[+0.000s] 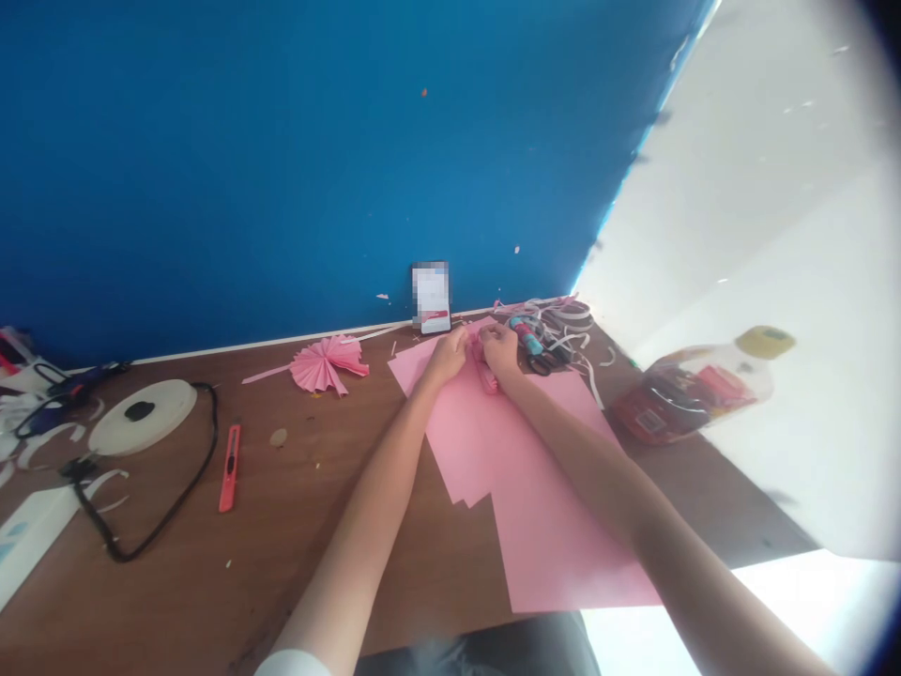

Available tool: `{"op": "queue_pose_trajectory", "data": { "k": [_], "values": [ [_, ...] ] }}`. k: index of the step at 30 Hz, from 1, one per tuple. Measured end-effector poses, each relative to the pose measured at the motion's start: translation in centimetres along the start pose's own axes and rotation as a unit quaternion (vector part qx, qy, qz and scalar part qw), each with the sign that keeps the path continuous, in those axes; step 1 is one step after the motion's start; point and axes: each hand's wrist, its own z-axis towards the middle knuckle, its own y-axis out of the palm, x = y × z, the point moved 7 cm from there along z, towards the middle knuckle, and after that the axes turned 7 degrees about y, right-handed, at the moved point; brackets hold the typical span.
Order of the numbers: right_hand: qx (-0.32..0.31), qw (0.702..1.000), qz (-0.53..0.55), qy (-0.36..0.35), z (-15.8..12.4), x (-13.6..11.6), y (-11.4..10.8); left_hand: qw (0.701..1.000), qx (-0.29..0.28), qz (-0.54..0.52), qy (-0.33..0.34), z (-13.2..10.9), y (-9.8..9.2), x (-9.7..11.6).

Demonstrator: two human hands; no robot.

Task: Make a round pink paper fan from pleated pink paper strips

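Note:
Towards the back of the table, both hands work close together over pink paper sheets (461, 441). My right hand (501, 347) is closed on a narrow folded piece of pink paper (487, 377), its lower end showing below the fingers. Just left of it, my left hand (449, 353) has its fingers pinched together at the far end of the same folded paper; the fingertips are small and partly hidden. A larger pink sheet (563, 554) lies under my right forearm. Further left rests a pleated pink paper fan (325, 366) with a strip attached.
A phone (433, 305) leans against the blue wall. Scissors (549, 360), a blue-labelled item (525, 333) and paper strips (573, 319) lie right of my hands. A large bottle (679, 394) stands at right. A red cutter (229, 469) and white disc (151, 422) lie left.

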Motion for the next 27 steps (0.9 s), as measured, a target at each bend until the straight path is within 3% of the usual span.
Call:
{"op": "queue_pose_trajectory", "data": {
  "k": [9, 15, 17, 20, 23, 25, 27],
  "values": [
    [0.063, 0.995, -0.076, -0.006, 0.5, -0.1, -1.9, 0.999, -0.004, 0.041, -0.009, -0.1, -0.4, -0.4],
    [-0.054, 0.998, 0.021, 0.024, 0.8, 0.0, -1.6, 0.999, 0.011, -0.031, -0.027, -0.1, -1.0, -0.1],
    [-0.064, 0.996, 0.047, 0.046, 0.7, 0.0, -1.3, 0.999, -0.024, -0.035, -0.024, 0.3, -1.2, 0.2],
    [-0.076, 0.992, 0.078, 0.071, 0.5, -0.5, -0.8, 0.987, -0.159, -0.004, -0.023, 0.7, -0.6, 0.1],
    [-0.112, 0.985, 0.104, 0.079, 0.0, -0.9, 0.0, 0.969, -0.235, 0.029, -0.074, 0.5, -0.5, -1.0],
    [-0.123, 0.983, 0.106, 0.079, -0.3, -1.0, 0.3, 0.967, -0.216, 0.072, -0.114, 0.4, -1.1, -1.8],
    [-0.123, 0.984, 0.101, 0.084, -0.4, -1.0, 0.4, 0.974, -0.159, 0.093, -0.131, 0.4, -1.7, -1.9]
  ]
}}
